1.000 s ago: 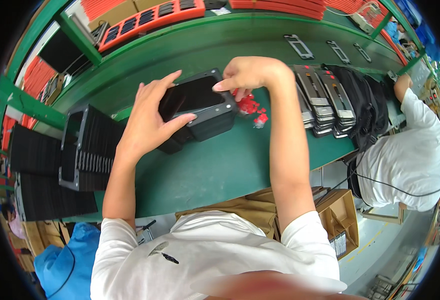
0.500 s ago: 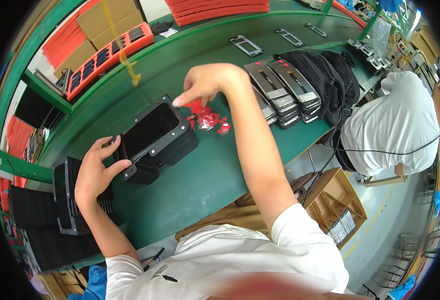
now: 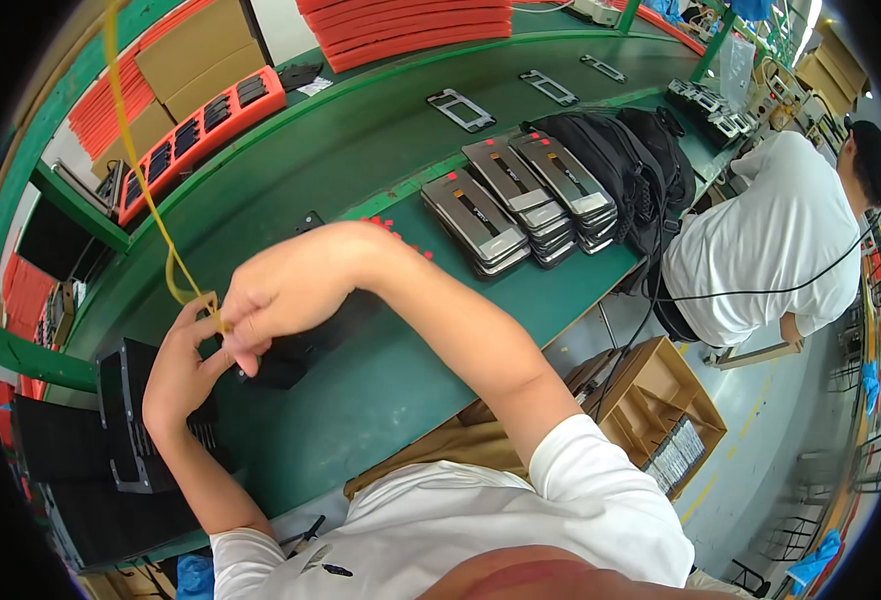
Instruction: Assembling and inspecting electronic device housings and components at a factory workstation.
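My left hand (image 3: pixel 181 375) is closed in a grip at the near left end of a black frame (image 3: pixel 310 221). Bent over the same end, my right hand (image 3: pixel 279 292) has its fingers curled in beside my left thumb. Whatever the right fingertips pinch is hidden. Most of the frame and the black stack (image 3: pixel 286 372) under it are covered by my right hand and forearm. A yellow cord (image 3: pixel 149 200) hangs from above and its lower end overlaps my fingers; I cannot tell if it is held. Small red pieces (image 3: pixel 413 247) lie beyond my right wrist.
Piles of flat grey-and-black panels (image 3: pixel 476 220) stand right of my arm, beside black bags (image 3: pixel 616 150). More black frames (image 3: pixel 131 415) stack at the left. An orange-red tray (image 3: pixel 201 135) sits on the far left shelf. A seated person in white (image 3: pixel 766 240) is at the right.
My right hand has moved left from the frame's far corner to its near end, meeting my left hand. The yellow cord has swung and now crosses my fingers. The view has shifted slightly.
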Demonstrator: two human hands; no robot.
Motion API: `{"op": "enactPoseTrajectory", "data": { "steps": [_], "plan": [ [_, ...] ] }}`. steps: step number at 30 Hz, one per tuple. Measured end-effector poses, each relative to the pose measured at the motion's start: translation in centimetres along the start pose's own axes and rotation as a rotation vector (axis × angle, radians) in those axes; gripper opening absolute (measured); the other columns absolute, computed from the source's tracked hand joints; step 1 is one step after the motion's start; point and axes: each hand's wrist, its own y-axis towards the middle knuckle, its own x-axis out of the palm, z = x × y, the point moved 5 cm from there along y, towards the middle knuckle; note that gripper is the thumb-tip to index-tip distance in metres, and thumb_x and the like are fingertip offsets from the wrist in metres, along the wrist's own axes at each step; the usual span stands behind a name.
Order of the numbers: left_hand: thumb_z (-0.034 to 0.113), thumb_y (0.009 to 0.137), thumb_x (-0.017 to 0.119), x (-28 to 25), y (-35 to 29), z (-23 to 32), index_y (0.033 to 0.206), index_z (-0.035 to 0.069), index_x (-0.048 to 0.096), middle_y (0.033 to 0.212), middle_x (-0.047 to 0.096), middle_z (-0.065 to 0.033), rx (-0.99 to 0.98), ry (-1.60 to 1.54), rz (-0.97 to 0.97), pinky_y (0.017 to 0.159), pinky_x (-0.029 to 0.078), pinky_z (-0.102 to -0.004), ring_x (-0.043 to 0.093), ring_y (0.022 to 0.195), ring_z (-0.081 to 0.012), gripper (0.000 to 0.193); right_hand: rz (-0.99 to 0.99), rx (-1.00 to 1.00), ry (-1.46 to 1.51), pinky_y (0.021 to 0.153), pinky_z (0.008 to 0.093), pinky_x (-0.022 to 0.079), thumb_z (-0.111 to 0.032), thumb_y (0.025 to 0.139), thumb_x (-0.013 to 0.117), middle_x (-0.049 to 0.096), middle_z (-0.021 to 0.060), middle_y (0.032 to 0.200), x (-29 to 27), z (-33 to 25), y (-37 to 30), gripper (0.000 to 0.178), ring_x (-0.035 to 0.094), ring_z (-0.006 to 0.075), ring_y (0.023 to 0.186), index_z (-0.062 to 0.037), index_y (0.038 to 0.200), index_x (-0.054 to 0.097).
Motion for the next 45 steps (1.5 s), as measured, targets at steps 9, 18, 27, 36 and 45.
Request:
{"op": "enactPoseTrajectory", "data": {
  "steps": [9,18,27,36,45],
  "plan": [
    [0.030,0.055,0.099,-0.5,-0.4,2.2,0.127,0.005,0.073,0.147,0.056,-0.0256,-0.055,-0.004,-0.045,0.116,0.042,-0.0446,0.051,0.141,-0.0400,0.080,0.131,0.191,-0.362,0.074,0.0457,0.056,-0.026,0.102,0.061,0.074,0.0167,0.083,2.2,-1.6,0.4,0.028,0.071,0.0368,0.081,-0.0063,0.093,0.077],
    [0.023,0.052,0.097,0.3,-0.6,1.8,0.145,0.007,0.062,0.151,0.053,-0.0276,-0.033,0.130,-0.002,0.117,0.042,-0.0436,0.050,0.143,-0.0392,0.101,-0.032,0.340,-0.313,0.071,0.0468,0.056,-0.028,0.102,0.060,0.071,0.0173,0.075,5.6,-4.5,-0.7,0.036,0.072,0.0365,0.077,-0.0010,0.080,0.070],
    [0.017,0.053,0.095,-0.3,0.0,1.9,0.146,0.006,0.060,0.149,0.054,-0.0292,-0.066,0.000,-0.050,0.108,0.049,-0.0392,0.062,0.130,-0.0365,0.100,0.728,-0.007,-0.522,0.069,0.0400,0.053,-0.023,0.096,0.069,0.054,0.0101,0.079,10.0,-0.7,-4.5,0.028,0.059,0.0294,0.076,-0.0027,0.079,0.062],
    [0.022,0.056,0.094,0.8,-0.4,1.6,0.148,0.006,0.059,0.146,0.055,-0.0304,-0.072,0.024,-0.042,0.106,0.050,-0.0385,0.065,0.123,-0.0370,0.100,0.899,-0.025,-0.421,0.073,0.0421,0.051,-0.011,0.095,0.069,0.051,0.0098,0.081,13.4,1.0,-4.9,0.016,0.056,0.0298,0.079,-0.0029,0.085,0.059],
    [0.024,0.069,0.084,5.1,-1.9,-1.2,0.147,0.012,0.061,0.153,0.046,-0.0268,0.198,-0.073,0.405,0.116,0.040,-0.0449,0.051,0.133,-0.0426,0.082,0.930,0.058,0.010,0.077,0.0463,0.049,-0.009,0.100,0.062,0.057,0.0147,0.082,11.9,1.7,-4.3,0.019,0.056,0.0368,0.083,0.0013,0.084,0.058]
  ]
}}
